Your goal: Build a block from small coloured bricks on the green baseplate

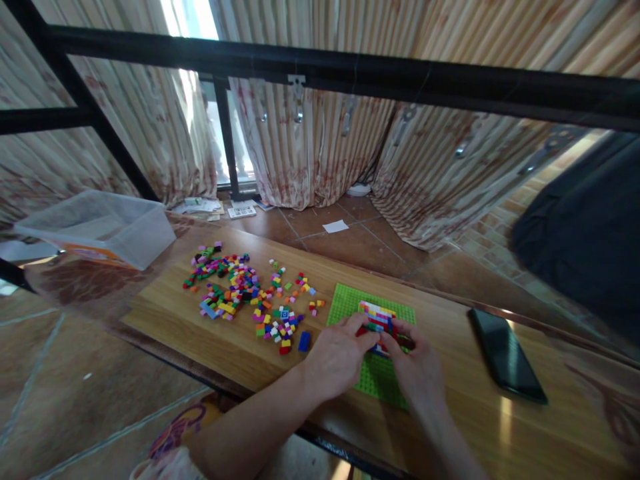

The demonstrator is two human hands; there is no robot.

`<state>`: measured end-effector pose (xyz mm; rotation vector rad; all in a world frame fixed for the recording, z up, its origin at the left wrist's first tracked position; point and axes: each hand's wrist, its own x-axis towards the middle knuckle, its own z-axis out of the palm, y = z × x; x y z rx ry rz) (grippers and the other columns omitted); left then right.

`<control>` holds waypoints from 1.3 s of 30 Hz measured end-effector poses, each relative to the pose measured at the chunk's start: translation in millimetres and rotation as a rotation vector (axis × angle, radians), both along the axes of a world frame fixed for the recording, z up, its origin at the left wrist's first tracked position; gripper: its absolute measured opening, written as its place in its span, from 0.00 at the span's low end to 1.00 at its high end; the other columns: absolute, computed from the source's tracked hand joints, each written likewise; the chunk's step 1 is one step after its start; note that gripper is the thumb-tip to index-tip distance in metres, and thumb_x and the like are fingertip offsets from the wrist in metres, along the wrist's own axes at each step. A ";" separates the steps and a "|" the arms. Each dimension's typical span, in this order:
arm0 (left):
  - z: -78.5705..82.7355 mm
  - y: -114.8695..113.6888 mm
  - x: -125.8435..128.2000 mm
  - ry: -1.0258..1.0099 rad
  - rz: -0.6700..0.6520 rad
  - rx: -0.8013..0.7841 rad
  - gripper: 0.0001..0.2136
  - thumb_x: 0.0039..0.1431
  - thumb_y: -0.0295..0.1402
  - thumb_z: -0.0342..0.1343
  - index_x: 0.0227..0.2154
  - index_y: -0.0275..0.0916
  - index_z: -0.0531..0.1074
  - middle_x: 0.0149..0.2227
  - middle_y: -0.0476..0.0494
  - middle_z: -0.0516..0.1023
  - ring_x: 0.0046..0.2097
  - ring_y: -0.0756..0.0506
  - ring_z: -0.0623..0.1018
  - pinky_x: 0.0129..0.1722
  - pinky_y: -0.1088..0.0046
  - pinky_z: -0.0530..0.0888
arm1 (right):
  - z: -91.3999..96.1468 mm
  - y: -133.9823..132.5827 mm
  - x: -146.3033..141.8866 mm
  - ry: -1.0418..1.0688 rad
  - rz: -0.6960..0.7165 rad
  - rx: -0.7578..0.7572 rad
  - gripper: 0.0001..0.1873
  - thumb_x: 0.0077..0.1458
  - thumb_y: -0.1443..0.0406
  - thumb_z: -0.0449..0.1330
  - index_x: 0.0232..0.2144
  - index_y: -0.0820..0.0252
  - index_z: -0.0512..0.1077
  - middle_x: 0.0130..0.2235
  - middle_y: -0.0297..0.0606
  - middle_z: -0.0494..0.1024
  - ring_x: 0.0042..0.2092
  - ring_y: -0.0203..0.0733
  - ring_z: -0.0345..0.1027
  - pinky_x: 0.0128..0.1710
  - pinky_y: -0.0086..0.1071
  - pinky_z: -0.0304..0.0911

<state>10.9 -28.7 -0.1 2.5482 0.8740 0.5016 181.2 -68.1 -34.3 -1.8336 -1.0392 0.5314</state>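
Note:
A green baseplate point(350, 301) lies on the wooden table, carrying a small multicoloured brick build point(377, 319). My left hand point(336, 357) rests on the plate's left side, fingers curled and pressing against the build's near edge. My right hand point(417, 367) sits on the plate's right side, its fingers pinched on the same build. A heap of loose coloured bricks point(240, 287) spreads to the left, with a single blue brick point(303, 341) closest to my left hand.
A black phone point(506, 355) lies on the table at the right. A clear plastic bin point(100, 227) stands at the far left. A black metal frame point(320, 67) crosses overhead. A dark cloth mass point(585, 233) hangs at right, curtains behind.

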 end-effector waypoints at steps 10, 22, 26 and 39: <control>3.4 -8.1 3.5 0.132 0.046 0.057 0.17 0.59 0.27 0.51 0.51 0.40 0.67 0.55 0.39 0.66 0.48 0.40 0.74 0.46 0.61 0.77 | 0.5 1.5 -3.6 -0.060 -0.006 -0.039 0.27 0.47 0.51 0.59 0.45 0.60 0.74 0.44 0.46 0.79 0.43 0.51 0.73 0.45 0.44 0.66; 15.0 45.8 -52.7 -0.009 0.351 -0.090 0.14 0.61 0.27 0.46 0.39 0.39 0.78 0.39 0.44 0.80 0.42 0.46 0.78 0.45 0.71 0.74 | 17.7 -3.6 -5.7 -0.122 -0.089 -0.127 0.32 0.47 0.45 0.57 0.45 0.61 0.77 0.39 0.47 0.80 0.31 0.47 0.72 0.32 0.39 0.65; 23.0 78.1 -107.0 0.035 0.454 -0.207 0.14 0.55 0.24 0.49 0.36 0.38 0.80 0.35 0.46 0.82 0.37 0.47 0.78 0.41 0.74 0.73 | 18.6 -5.4 -4.4 -0.085 -0.103 -0.086 0.30 0.47 0.46 0.58 0.44 0.62 0.77 0.38 0.47 0.80 0.31 0.45 0.72 0.31 0.37 0.65; 26.5 68.3 -101.9 0.307 0.318 -0.201 0.12 0.49 0.28 0.57 0.36 0.43 0.81 0.39 0.47 0.83 0.43 0.44 0.80 0.43 0.73 0.74 | 19.2 -5.0 -2.3 -0.096 -0.131 -0.113 0.26 0.48 0.48 0.59 0.42 0.59 0.78 0.39 0.44 0.81 0.34 0.47 0.74 0.32 0.37 0.64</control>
